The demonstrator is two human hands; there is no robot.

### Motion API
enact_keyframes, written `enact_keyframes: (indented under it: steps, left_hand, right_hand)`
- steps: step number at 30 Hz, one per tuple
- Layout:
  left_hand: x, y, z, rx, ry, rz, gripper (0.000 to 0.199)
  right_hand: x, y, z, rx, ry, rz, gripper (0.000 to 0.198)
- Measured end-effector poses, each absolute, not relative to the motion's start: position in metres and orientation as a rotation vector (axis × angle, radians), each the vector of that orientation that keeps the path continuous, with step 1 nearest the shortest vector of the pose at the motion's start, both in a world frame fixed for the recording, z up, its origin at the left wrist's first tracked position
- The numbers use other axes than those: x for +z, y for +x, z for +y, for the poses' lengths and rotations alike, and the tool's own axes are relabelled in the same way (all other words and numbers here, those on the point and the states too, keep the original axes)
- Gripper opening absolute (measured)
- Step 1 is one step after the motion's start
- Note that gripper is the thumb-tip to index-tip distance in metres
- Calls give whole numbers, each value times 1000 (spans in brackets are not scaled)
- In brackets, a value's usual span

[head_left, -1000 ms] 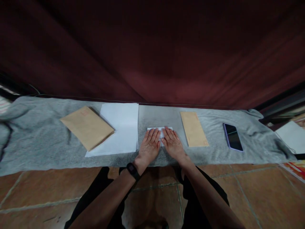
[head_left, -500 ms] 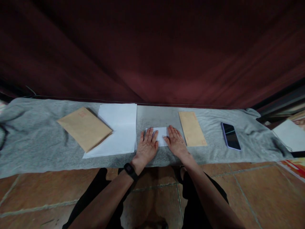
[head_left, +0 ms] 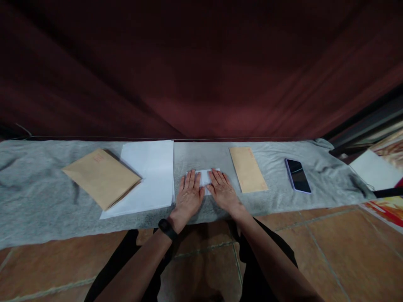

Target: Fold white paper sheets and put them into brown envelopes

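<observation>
A small folded white paper [head_left: 204, 179] lies flat on the grey cloth, partly covered by both hands. My left hand [head_left: 189, 196] rests palm down on its left part, fingers stretched out. On its right part my right hand [head_left: 223, 193] also lies flat, fingers extended and thumb pointing inward. Just right of that hand is a single brown envelope [head_left: 248, 170] with faint red print. Left of my left hand lie white paper sheets [head_left: 151, 178], and a stack of brown envelopes [head_left: 102, 178] overlaps their left side.
A phone [head_left: 298, 176] in a purple case lies on the grey cloth [head_left: 277, 201] to the right. Behind the narrow covered surface hangs a dark red curtain [head_left: 201, 84]. Brown floor tiles [head_left: 330, 247] show below the front edge. A white sheet [head_left: 376, 170] is at far right.
The whole view has shifted, so things on the cloth appear slightly further left. My right hand has moved a little closer to my left over the folded paper. Both hands stay flat.
</observation>
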State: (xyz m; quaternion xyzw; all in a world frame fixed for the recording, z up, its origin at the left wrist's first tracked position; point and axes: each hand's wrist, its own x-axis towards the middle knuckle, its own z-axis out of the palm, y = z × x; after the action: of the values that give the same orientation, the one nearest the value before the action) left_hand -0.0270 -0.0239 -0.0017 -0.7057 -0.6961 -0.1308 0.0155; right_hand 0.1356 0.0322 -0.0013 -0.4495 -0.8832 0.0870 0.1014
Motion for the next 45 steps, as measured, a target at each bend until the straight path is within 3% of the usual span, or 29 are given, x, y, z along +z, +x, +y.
enact_keyframes:
  steps: [10,18,31,39,42,45]
  left_hand:
    - [-9,-35,-27,-504,-2081,-2255,71]
    - [-14,-39,-36,-646,-2068,-2205,62]
    - [-10,-39,-32,-559,-2038,-2217,56]
    - [-9,-39,-33,-557,-2056,-2221,55]
    - [-10,-41,-31,-650,-2062,-2246,56]
    - [-8,-45,-25,-806,-2066,-2328,59]
  right_hand:
    - [-4,154,39,206,-1442,-2545,62]
    - [-2,155,40,203,-1469,-2466,56]
    - [25,137,38,329,-1806,-2216,50]
    - [19,143,54,553,-1868,-2142,31]
    - [16,150,63,824,-1741,-2037,13]
    - [14,155,70,1078,-1586,-1815,17]
